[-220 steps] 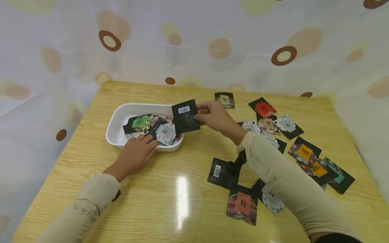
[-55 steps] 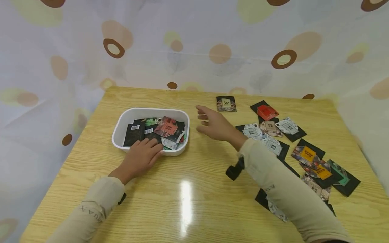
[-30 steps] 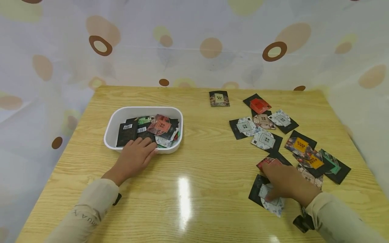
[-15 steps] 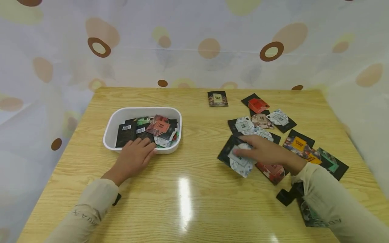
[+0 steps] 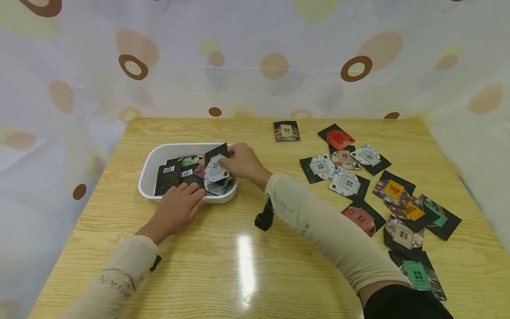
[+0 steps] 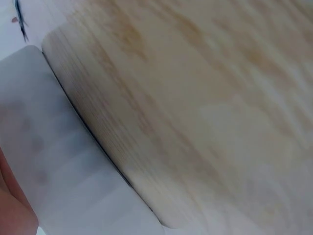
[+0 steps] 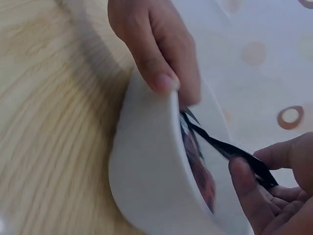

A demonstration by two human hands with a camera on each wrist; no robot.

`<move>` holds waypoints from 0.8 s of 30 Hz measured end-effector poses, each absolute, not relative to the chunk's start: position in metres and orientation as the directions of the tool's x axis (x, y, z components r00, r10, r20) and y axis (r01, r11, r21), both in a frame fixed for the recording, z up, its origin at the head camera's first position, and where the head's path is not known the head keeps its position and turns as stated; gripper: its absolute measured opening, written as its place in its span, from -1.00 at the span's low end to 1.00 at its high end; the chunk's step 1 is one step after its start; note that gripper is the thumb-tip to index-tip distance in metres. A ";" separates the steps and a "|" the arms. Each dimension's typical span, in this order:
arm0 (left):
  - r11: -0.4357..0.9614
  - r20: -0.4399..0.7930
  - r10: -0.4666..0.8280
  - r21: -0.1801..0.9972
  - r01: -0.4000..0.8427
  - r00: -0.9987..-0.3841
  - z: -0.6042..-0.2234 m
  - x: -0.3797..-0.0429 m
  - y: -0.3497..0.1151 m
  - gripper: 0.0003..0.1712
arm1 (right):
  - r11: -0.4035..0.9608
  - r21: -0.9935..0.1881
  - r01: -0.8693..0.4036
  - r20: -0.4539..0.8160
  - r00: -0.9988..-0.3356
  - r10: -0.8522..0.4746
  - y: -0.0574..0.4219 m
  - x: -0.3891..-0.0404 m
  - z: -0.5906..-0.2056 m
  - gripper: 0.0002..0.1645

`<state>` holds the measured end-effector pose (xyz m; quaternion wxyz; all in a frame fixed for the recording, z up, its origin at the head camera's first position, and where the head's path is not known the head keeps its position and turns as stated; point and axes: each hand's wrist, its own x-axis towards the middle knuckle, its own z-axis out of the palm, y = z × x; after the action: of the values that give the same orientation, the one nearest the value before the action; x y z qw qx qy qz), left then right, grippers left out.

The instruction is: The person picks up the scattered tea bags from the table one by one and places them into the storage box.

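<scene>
A white plastic bin (image 5: 148, 177) with several flat black sachets in it stands on the left side of the table. My left hand (image 5: 178, 208) grips its near rim, fingers over the inside and thumb outside, as the right wrist view shows. Between thumb and fingers, my right hand (image 5: 244, 163) pinches a black sachet with a white floral label (image 5: 217, 167), over the bin's right end. That sachet is tilted, its lower edge close over the others, among them a barcoded one (image 5: 167, 179). In the left wrist view only the bin's outer wall (image 6: 63, 142) and a bit of hand show.
Several more sachets lie spread on the right of the wooden table (image 5: 191, 270), some overlapping, such as a red-labelled one (image 5: 338, 138) and a green-labelled one (image 5: 416, 275). A single sachet (image 5: 286, 130) lies near the back edge. Behind hangs a spotted cloth (image 5: 247, 40).
My right hand has picked up the white-labelled sachet from the right side and carried it left to the bin. Earlier, other sachets went into the bin. My left hand has stayed at the rim.
</scene>
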<state>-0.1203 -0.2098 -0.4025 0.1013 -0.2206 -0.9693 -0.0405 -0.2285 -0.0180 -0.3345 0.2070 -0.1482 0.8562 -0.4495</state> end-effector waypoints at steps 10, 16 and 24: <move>0.893 0.222 0.427 0.052 0.448 -0.877 -0.406 -0.119 -0.203 -0.79 | 0.590 -0.795 -0.140 -0.230 -0.831 -0.506 -0.030 -0.221 -0.346 -0.57; 0.901 0.206 0.418 0.029 0.433 -0.885 -0.401 -0.119 -0.207 -0.74 | 0.644 -0.708 -0.289 -0.167 -0.818 -0.550 0.064 -0.218 -0.310 -0.38; 0.904 0.220 0.414 0.018 0.427 -0.884 -0.398 -0.118 -0.214 -0.75 | 0.850 -0.374 -0.371 -0.274 -0.831 -0.483 0.212 -0.204 -0.311 -0.57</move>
<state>-0.1179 -0.2136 -0.3984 0.1059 -0.2168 -0.9699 -0.0329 -0.2037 0.2118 -0.3107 0.1820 -0.2262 0.9444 -0.1542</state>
